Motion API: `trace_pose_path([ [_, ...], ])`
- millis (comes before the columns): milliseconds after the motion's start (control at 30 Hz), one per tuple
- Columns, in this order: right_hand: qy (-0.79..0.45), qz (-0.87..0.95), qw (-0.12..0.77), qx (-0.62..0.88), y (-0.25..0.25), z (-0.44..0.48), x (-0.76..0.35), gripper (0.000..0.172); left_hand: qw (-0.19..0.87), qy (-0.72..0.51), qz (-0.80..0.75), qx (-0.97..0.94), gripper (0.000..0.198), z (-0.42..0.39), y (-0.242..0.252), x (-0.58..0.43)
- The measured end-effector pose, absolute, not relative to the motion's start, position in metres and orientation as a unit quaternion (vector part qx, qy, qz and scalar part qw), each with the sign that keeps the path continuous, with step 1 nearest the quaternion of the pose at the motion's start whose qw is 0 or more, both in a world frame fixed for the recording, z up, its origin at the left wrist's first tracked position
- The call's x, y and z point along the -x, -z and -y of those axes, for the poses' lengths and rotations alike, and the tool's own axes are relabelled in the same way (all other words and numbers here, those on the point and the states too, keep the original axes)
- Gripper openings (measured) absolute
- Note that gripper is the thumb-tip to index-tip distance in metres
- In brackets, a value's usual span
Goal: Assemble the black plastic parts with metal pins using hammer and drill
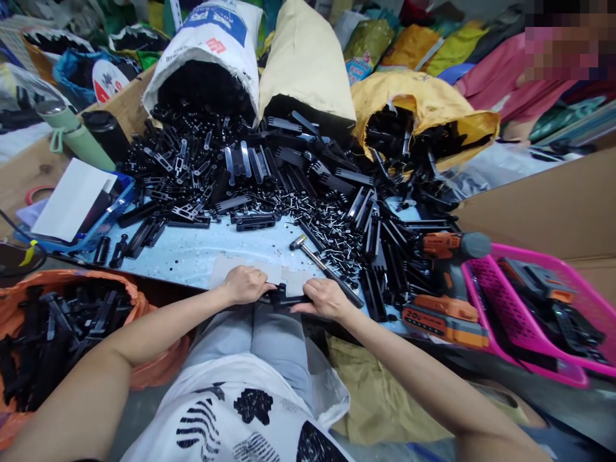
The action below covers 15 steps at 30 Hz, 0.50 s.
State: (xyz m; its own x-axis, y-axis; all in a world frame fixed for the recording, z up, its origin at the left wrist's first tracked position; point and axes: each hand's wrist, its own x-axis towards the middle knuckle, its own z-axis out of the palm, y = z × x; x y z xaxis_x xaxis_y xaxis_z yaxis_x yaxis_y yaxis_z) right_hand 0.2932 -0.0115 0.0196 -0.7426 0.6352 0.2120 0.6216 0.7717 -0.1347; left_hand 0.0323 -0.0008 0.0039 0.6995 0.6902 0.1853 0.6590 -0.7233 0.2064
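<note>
Both my hands meet at the near edge of the light blue table. My left hand is closed round the left end of a long black plastic part. My right hand grips the same part's right end, fingers curled over it. A small hammer with a metal head lies just beyond my right hand. A big heap of black plastic parts and small screws covers the table's middle and far side.
An orange cordless drill stands right of my hands, beside a pink basket of tools. An orange bag of black parts sits at my left. Sacks spill parts at the back. A blue tray and green bottle lie left.
</note>
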Motion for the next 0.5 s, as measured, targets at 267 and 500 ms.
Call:
trace_pose_path([
  [267,-0.284,0.909,0.288,0.104,-0.104,0.059,-0.262,0.061,0.335,-0.418,-0.213,-0.817,0.061,0.083,-0.071,-0.034],
  [500,-0.352,0.834,0.402,0.142,-0.07,0.07,-0.24,0.058,0.399,-0.468,-0.27,-0.741,0.056,0.104,-0.07,-0.037],
])
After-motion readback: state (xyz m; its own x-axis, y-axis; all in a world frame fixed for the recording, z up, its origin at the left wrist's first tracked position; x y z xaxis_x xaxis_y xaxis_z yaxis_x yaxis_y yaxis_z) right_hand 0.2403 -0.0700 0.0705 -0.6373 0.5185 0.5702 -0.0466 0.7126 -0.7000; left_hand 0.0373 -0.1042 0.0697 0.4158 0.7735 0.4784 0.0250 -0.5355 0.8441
